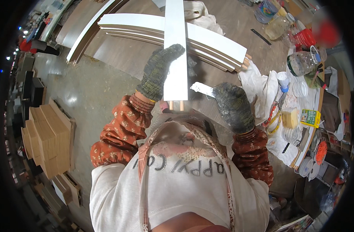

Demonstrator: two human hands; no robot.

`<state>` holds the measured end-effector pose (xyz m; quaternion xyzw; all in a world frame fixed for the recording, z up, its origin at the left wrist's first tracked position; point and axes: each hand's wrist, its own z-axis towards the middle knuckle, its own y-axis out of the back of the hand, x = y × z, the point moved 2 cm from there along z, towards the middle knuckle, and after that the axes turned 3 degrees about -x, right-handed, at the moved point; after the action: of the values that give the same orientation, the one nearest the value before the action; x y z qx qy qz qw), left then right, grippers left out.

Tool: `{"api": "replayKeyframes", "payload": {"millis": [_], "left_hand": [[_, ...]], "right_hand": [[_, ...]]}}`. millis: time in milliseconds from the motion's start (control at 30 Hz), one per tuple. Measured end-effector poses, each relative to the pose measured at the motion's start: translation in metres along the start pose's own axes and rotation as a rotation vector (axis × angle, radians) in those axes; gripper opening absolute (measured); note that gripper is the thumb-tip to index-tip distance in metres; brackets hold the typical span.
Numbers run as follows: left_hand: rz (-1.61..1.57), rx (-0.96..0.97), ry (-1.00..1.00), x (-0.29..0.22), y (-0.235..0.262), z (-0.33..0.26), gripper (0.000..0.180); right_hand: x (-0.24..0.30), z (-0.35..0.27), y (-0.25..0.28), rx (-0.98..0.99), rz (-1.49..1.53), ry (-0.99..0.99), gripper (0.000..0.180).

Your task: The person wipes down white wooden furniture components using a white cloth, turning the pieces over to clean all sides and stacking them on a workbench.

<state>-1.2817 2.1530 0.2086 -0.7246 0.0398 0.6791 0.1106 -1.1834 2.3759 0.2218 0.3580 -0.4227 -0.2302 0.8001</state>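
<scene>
My left hand (157, 73), in a dark green knit glove, grips a long white board (175, 83) near its close end, thumb across the top face. Two wooden dowels (181, 105) stick out of that end. My gloved right hand (235, 106) is closed round a putty knife (202, 89), its blade smeared with white paste and pointing left toward the board, a small distance off. The knife's handle is hidden in the glove. Beneath the held board lies a stack of similar white boards (217, 38) on the brown work table (123, 58).
More long boards (86, 36) lie at the far left. White cloths (258, 83), plastic bottles (300, 63), a yellow sponge (290, 118) and tape rolls (299, 89) crowd the right side. Brown board stacks (49, 135) stand on the floor at left.
</scene>
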Motion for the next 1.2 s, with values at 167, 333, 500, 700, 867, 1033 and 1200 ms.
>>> {"api": "replayKeyframes", "payload": {"millis": [167,333,500,700,867,1033,1200], "left_hand": [[0.135,0.023,0.159,-0.016,-0.005,-0.005,0.032],[-0.101,-0.052,0.116,-0.007,-0.009,0.002,0.027],[-0.012,-0.038,0.0,-0.003,-0.004,0.0,0.029],[0.287,0.058,-0.308,-0.013,-0.004,-0.006,0.031],[0.197,0.074,-0.13,-0.015,-0.003,-0.004,0.03],[0.358,0.088,-0.32,-0.016,-0.002,-0.008,0.029],[0.406,0.097,-0.307,-0.021,-0.004,-0.007,0.03]], "right_hand": [[-0.002,0.001,-0.008,-0.101,-0.083,0.124,0.017],[-0.013,0.01,0.003,-0.039,0.138,-0.183,0.016],[0.014,0.019,0.032,0.053,0.596,-0.617,0.013],[0.023,0.011,0.026,-0.092,1.149,-0.821,0.011],[0.019,0.006,0.016,-0.093,1.043,-0.688,0.016],[0.015,0.016,0.024,-0.061,1.061,-0.753,0.013],[0.015,0.009,0.018,-0.065,1.133,-0.735,0.015]]}}
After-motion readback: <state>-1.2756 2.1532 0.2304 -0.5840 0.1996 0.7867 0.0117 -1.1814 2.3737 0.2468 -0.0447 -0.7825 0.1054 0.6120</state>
